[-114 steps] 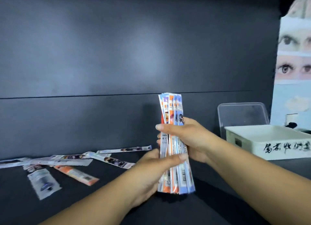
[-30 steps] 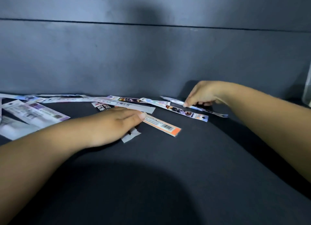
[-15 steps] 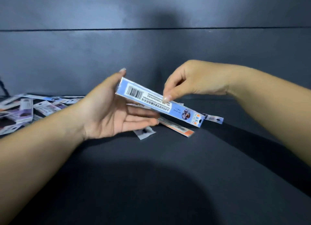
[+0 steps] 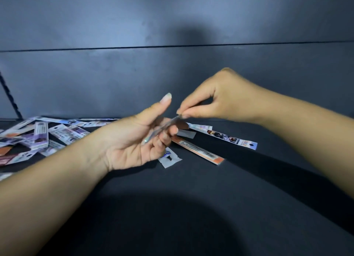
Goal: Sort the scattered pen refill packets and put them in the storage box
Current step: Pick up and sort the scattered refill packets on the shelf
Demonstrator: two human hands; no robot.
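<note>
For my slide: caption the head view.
Right hand passes thin blurred refill packet into left hand above scattered packets.

dim, light from behind | head shadow on table [image 4: 172,227] | motion-blurred fingers | wide-angle bowing
</note>
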